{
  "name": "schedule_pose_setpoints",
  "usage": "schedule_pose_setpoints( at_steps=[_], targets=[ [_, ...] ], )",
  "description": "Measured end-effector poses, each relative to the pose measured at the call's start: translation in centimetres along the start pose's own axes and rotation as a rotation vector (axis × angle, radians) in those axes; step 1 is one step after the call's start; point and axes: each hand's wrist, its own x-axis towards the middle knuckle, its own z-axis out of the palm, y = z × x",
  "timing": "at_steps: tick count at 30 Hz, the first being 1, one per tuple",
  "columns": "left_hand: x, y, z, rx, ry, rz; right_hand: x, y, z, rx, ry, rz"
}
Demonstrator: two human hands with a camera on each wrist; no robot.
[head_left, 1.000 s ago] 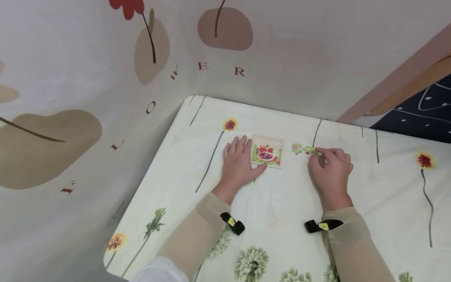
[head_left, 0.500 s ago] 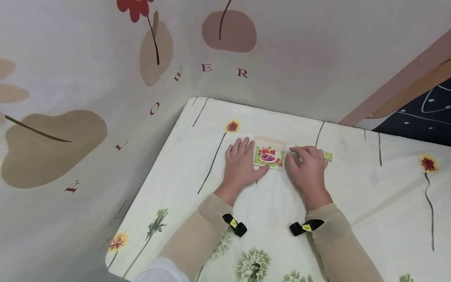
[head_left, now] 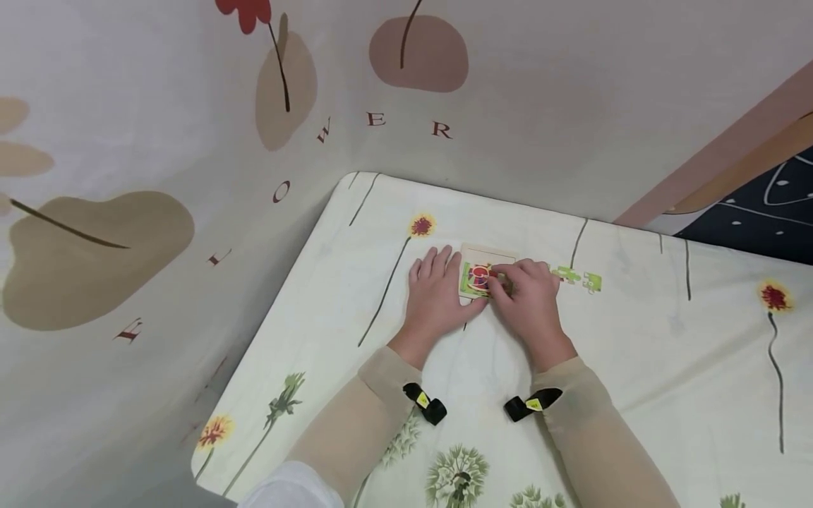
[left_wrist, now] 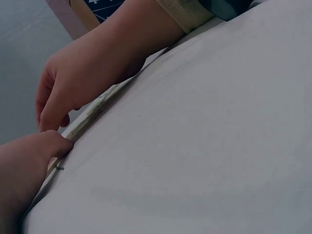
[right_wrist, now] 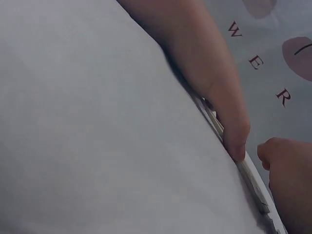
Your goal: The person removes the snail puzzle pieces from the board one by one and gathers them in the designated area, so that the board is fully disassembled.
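A small wooden puzzle tray (head_left: 488, 250) lies on the covered table in the head view, with red, purple and green puzzle pieces (head_left: 475, 281) in its lower part and bare wood along its top. My left hand (head_left: 435, 293) lies flat beside it, fingers straight, the thumb against the tray's near edge. Over the tray's right side, my right hand (head_left: 528, 291) has its index finger and thumb bent down to the picture; whether they pinch a piece is hidden. Both hands also show in the wrist views, where the left thumb (left_wrist: 61, 144) rests at the tray's edge.
Loose green puzzle pieces, among them a right-hand piece (head_left: 593, 282) and a piece beside it (head_left: 564, 274), lie right of the tray, partly behind my right hand. The flower-printed tablecloth (head_left: 692, 339) spreads around. A printed fabric wall (head_left: 527, 155) rises behind.
My right hand has moved left from the loose pieces to the tray's right side, uncovering the rightmost pieces. My left hand stays beside the tray. The head view has shifted slightly.
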Motion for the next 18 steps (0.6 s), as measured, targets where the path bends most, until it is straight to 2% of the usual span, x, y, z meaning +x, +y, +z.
schedule_pose_setpoints(
  at_steps=[6, 18],
  targets=[
    [0.0, 0.1, -0.1, 0.01, -0.003, 0.003, 0.5, -0.5, 0.6, 0.007, -0.047, -0.032],
    [0.0, 0.0, -0.2, 0.043, -0.005, 0.013, 1.1, -1.0, 1.1, -0.037, -0.214, 0.066]
  ],
)
